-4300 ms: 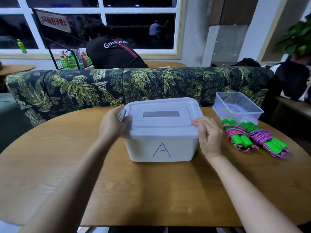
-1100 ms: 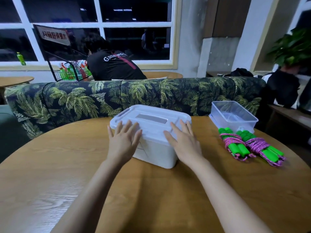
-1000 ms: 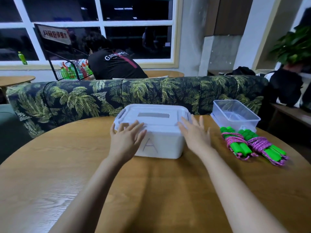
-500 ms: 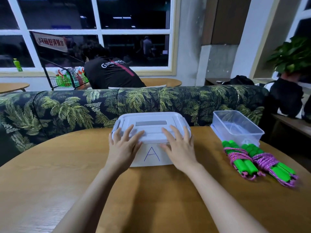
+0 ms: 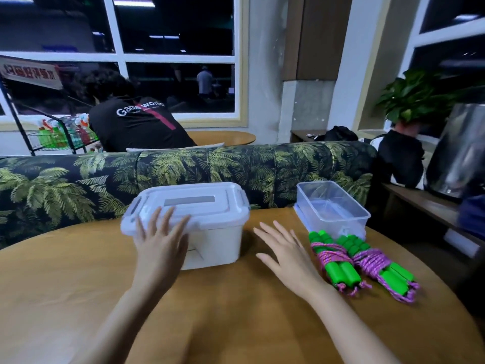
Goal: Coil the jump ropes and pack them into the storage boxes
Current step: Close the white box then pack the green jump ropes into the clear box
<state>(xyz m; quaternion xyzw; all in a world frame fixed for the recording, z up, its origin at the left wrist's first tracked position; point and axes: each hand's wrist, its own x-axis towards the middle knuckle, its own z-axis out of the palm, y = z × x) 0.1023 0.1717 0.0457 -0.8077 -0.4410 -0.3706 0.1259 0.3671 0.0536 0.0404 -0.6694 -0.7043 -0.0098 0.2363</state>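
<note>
Table (image 5: 236,324): white box (image 5: 217,240) lidded; clear tub (image 5: 341,225) open-topped; left hand (image 5: 160,248), right hand (image 5: 288,258) spread.

black shirt (image 5: 136,124) — "game world", banner (image 5: 29,74) lettering unreadable

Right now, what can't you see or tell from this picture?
All head view.
- Inside the white box: its shut lid and white walls hide it.
- The mark on its front: the left hand covers most of it.
- How many jump ropes: the coils overlap in two bundles.
- Whether the right hand touches the table: the angle does not show.
- The shiny thing at the right edge: blurred.
</note>
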